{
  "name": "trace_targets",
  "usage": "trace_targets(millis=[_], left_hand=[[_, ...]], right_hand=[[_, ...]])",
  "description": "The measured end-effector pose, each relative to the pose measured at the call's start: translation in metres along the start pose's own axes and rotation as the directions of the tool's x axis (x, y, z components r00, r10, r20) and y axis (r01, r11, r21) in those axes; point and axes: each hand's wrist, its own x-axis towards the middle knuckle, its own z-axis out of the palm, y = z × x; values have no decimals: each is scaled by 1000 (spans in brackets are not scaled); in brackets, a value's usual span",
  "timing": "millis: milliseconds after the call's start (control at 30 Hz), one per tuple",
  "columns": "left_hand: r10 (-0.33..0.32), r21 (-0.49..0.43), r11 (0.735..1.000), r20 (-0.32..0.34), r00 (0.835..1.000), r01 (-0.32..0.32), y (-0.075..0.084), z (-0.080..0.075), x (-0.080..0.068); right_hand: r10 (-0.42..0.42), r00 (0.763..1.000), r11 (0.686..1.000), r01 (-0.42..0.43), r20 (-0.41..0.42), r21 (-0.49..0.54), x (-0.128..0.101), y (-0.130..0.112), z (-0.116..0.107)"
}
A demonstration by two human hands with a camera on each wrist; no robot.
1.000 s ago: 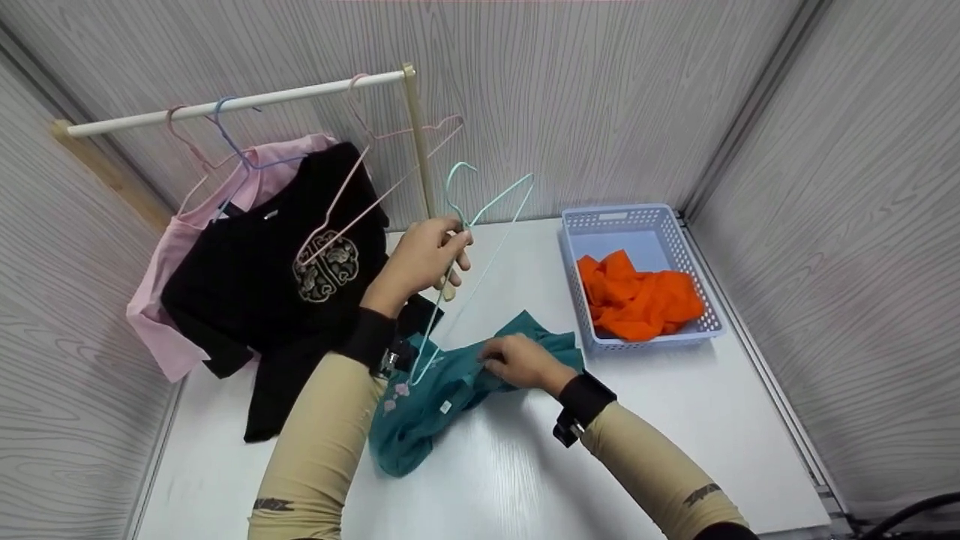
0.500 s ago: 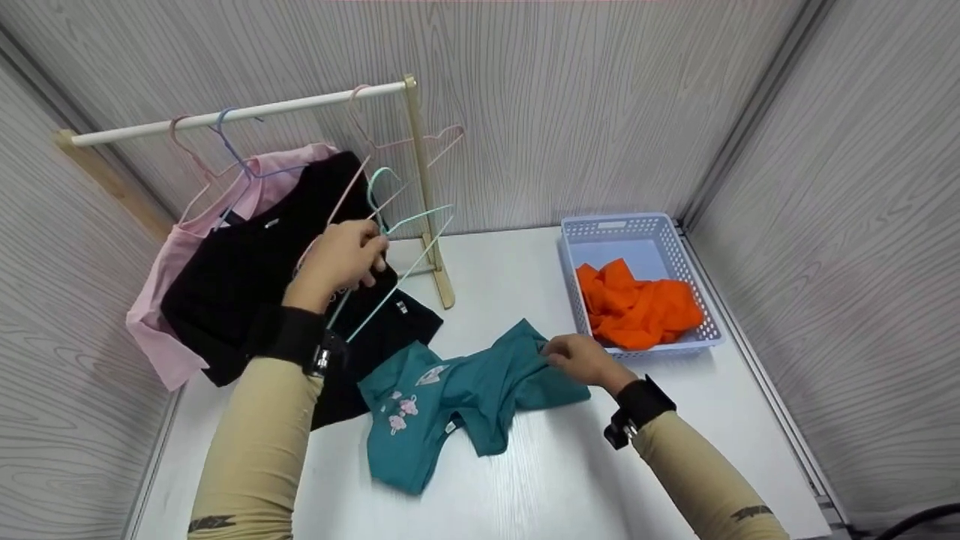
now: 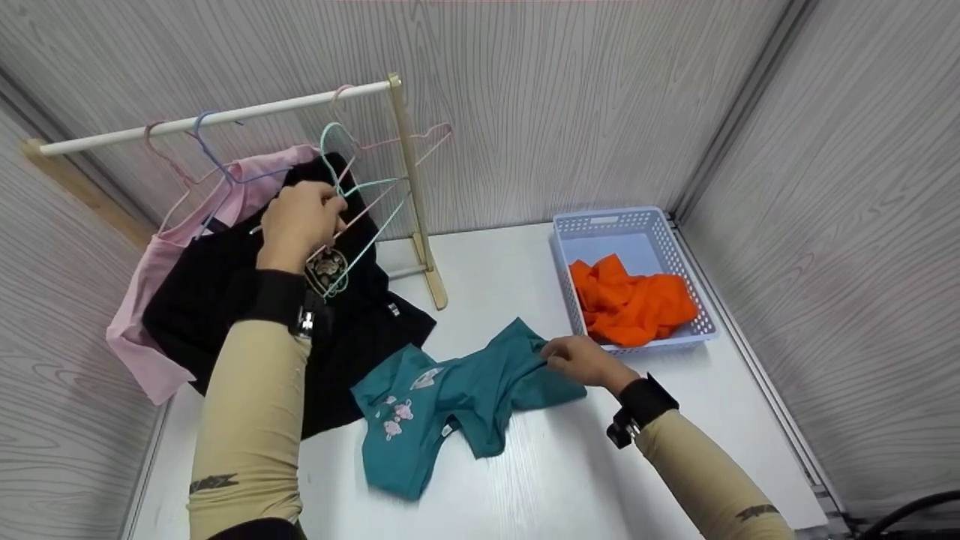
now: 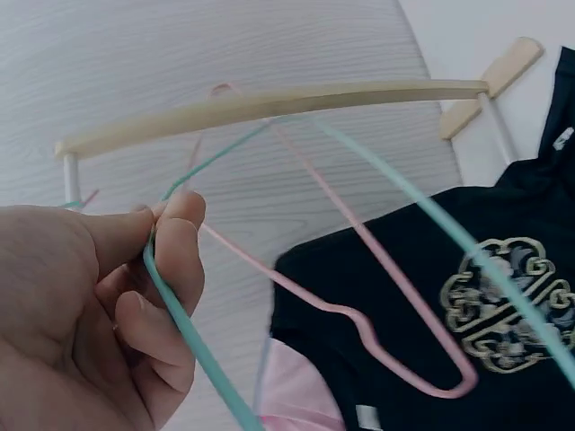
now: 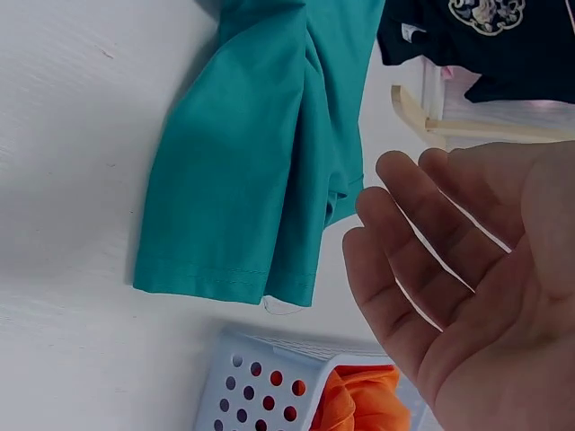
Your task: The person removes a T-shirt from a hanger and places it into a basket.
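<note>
In the head view my left hand (image 3: 300, 221) pinches a mint-green wire hanger (image 3: 375, 238) near the base of its hook. The bare hanger hangs in front of the black shirt (image 3: 352, 360), its hook showing below the rack's rail. The left wrist view shows thumb and fingers closed on the mint wire (image 4: 208, 368). My right hand (image 3: 585, 361) is held over the right end of a teal shirt (image 3: 480, 382) with pink embroidery, lying crumpled on the table. From the right wrist, its fingers (image 5: 395, 287) look loosely extended, with nothing between them, apart from the teal cloth (image 5: 225, 197).
A white-railed wooden rack (image 3: 285, 109) stands at the left. It carries a pink shirt (image 3: 142, 345), the black shirt on a blue hanger (image 3: 214, 154), and a bare pink hanger (image 3: 379, 142). A lilac basket (image 3: 561, 274) with orange cloth (image 3: 637, 304) stands at the right.
My left hand has carried the mint hanger left and up, away from the teal shirt to the rack. My right hand moved right, then stayed; the teal shirt now lies flatter.
</note>
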Motion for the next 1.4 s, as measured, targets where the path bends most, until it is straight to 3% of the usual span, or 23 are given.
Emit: trace_targets(millis=[233,500,767,1100,1400], left_hand=[[-21,18,1000,-63,998,22,19,-14,22],[-93,10,995,-101,991,94,26,-11,38],[-126,-73,991,-200,972,113,25,-3,51],[-128,-5,992,-158,979,129,10,4,56],[-85,18,996,-169,982,89,19,20,65]], right_hand=[[-39,999,999,39,36,13,-5,2,4],[-20,998,999,18,54,32,-11,11,15],[17,997,999,-21,78,50,-10,13,25],[23,998,1000,-24,63,14,-8,18,25],[41,997,999,-43,71,21,-8,19,24]])
